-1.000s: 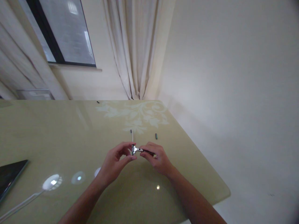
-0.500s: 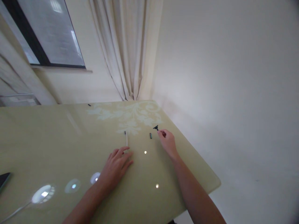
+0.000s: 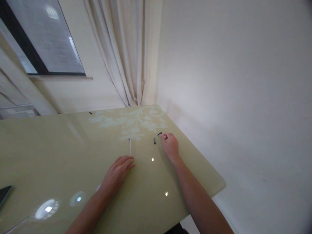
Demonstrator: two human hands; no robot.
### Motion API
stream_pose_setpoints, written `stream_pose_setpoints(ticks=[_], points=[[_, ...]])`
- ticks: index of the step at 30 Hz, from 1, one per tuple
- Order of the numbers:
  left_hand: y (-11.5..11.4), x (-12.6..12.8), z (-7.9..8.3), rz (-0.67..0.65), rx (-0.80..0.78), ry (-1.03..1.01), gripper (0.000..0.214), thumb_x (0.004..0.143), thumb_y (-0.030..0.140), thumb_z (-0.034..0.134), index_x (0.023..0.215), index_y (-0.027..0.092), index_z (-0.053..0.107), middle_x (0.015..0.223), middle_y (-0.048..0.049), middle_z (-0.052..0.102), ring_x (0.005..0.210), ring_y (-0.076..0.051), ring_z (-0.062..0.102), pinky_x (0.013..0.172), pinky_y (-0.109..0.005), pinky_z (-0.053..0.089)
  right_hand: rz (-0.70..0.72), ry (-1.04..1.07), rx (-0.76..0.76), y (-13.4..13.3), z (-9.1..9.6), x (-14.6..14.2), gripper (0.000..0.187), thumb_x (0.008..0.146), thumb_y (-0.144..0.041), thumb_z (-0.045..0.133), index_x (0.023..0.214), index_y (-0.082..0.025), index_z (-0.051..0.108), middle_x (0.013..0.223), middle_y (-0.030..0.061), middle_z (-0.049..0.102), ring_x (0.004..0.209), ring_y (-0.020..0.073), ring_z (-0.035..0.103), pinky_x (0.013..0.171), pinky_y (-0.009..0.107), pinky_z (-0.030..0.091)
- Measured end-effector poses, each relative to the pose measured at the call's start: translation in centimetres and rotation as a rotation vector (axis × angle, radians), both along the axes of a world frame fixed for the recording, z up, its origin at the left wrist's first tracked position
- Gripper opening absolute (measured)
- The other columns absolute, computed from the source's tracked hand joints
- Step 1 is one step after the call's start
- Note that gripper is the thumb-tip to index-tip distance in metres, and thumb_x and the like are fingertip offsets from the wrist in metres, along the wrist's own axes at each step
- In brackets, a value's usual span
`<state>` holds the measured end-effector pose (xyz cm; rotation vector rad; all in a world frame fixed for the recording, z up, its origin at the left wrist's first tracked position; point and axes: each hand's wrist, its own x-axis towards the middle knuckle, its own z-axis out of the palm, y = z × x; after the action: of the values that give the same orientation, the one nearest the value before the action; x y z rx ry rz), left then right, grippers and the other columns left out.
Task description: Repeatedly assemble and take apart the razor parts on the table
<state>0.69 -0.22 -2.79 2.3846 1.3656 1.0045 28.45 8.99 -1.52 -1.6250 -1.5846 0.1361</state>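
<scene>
A white toothbrush [image 3: 130,148] with a dark bristle end lies on the table, its head pointing away from me. My left hand [image 3: 120,166] has its fingers drawn together around the near end of the handle, which they hide. To the right, my right hand [image 3: 170,145] pinches a black razor [image 3: 160,133]; its T-shaped head shows past the fingertips while the handle is mostly covered. Just left of that hand, a small dark razor cartridge [image 3: 154,141] rests on the tabletop.
The glossy yellowish table [image 3: 73,156] has a rounded right corner and meets the wall [image 3: 231,97]. At its far edge lies a small dark piece [image 3: 91,113]. A dark flat device [image 3: 5,194] and a white cable [image 3: 18,225] are at the left. Curtains [image 3: 129,58] hang behind.
My left hand's fingers have closed together at the toothbrush handle. My right hand has shifted slightly left with the razor, whose head has turned. The view has moved a little.
</scene>
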Motion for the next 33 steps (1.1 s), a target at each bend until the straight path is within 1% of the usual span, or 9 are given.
stream_pose_setpoints(ticks=[3,6,13,17,20,22,26,28,33], points=[[-0.3,0.3,0.2,0.002,0.083,-0.053,0.029,0.103,0.038,0.052,0.105,0.023,0.077,0.111,-0.0084,0.078,0.105,-0.024,0.071,0.098,-0.036,0.056,0.224,0.175,-0.012,-1.4,0.6,-2.0,0.051,0.104,-0.051,0.043,0.077,-0.017,0.07,0.065,0.0017,0.059,0.062,0.0165,0.051,0.061,0.027,0.034],[-0.8,1.2,0.1,0.007,0.092,0.02,0.03,0.104,0.037,0.049,0.105,0.023,0.076,0.111,-0.0085,0.076,0.105,-0.024,0.07,0.098,-0.037,0.055,0.371,0.159,-0.075,-2.9,0.7,-4.3,0.055,0.104,-0.053,0.044,0.068,-0.018,0.065,0.058,-0.0008,0.053,0.055,0.0141,0.044,0.057,0.028,0.027],[-0.6,3.5,0.7,0.178,-0.016,0.347,0.029,0.101,0.042,0.051,0.105,0.02,0.069,0.112,-0.0131,0.07,0.104,-0.029,0.067,0.092,-0.041,0.054,0.437,0.01,-0.103,-3.8,-0.1,-6.1,0.048,0.103,-0.044,0.054,0.063,-0.018,0.061,0.057,-0.0001,0.054,0.055,0.0132,0.041,0.058,0.029,0.022],[1.0,4.5,2.5,0.376,-0.28,0.544,0.035,0.103,0.044,0.042,0.1,0.018,0.065,0.097,-0.0136,0.073,0.087,-0.029,0.071,0.074,-0.037,0.052,0.438,0.0,-0.127,-3.8,-0.1,-6.4,0.045,0.101,-0.042,0.058,0.064,-0.018,0.064,0.059,0.0016,0.058,0.056,0.0141,0.042,0.058,0.03,0.023],[2.0,5.4,3.4,0.427,-0.355,0.502,0.036,0.104,0.035,0.035,0.09,0.018,0.063,0.091,-0.0132,0.074,0.076,-0.025,0.07,0.068,-0.034,0.047,0.437,0.078,-0.161,-3.9,0.1,-6.6,0.05,0.101,-0.049,0.058,0.062,-0.018,0.063,0.057,0.0016,0.057,0.055,0.0142,0.042,0.058,0.03,0.025],[2.3,6.1,3.8,0.386,-0.286,0.356,0.037,0.105,0.037,0.032,0.088,0.02,0.061,0.086,-0.0106,0.072,0.072,-0.023,0.068,0.067,-0.033,0.045,0.433,0.193,-0.16,-3.8,0.3,-6.5,0.052,0.102,-0.054,0.054,0.065,-0.018,0.063,0.062,0.0022,0.059,0.059,0.0146,0.047,0.059,0.029,0.031],[3.1,7.9,3.9,-0.007,-0.232,0.06,0.04,0.106,0.04,0.032,0.085,0.021,0.061,0.083,-0.0057,0.069,0.076,-0.021,0.064,0.071,-0.031,0.046,0.435,0.592,-0.103,-2.9,0.8,-5.7,0.05,0.102,-0.059,0.047,0.081,-0.018,0.066,0.078,0.0042,0.065,0.071,0.0156,0.057,0.066,0.027,0.043],[4.3,8.8,3.5,-0.11,-0.235,0.024,0.042,0.105,0.038,0.034,0.082,0.021,0.064,0.086,-0.0059,0.069,0.082,-0.021,0.065,0.077,-0.031,0.048,0.364,0.766,-0.021,-2.3,0.9,-5.1,0.051,0.101,-0.061,0.045,0.079,-0.018,0.063,0.076,0.0035,0.063,0.07,0.0153,0.057,0.065,0.027,0.045],[8.5,10.3,1.6,0.063,-0.193,0.011,0.029,0.095,0.034,0.057,0.115,0.018,0.069,0.115,-0.0139,0.067,0.106,-0.028,0.063,0.094,-0.041,0.049,0.245,1.069,0.022,-1.4,1.2,-3.7,0.051,0.095,-0.068,0.049,0.082,-0.02,0.058,0.061,-0.0039,0.049,0.049,0.0109,0.042,0.047,0.024,0.035]])
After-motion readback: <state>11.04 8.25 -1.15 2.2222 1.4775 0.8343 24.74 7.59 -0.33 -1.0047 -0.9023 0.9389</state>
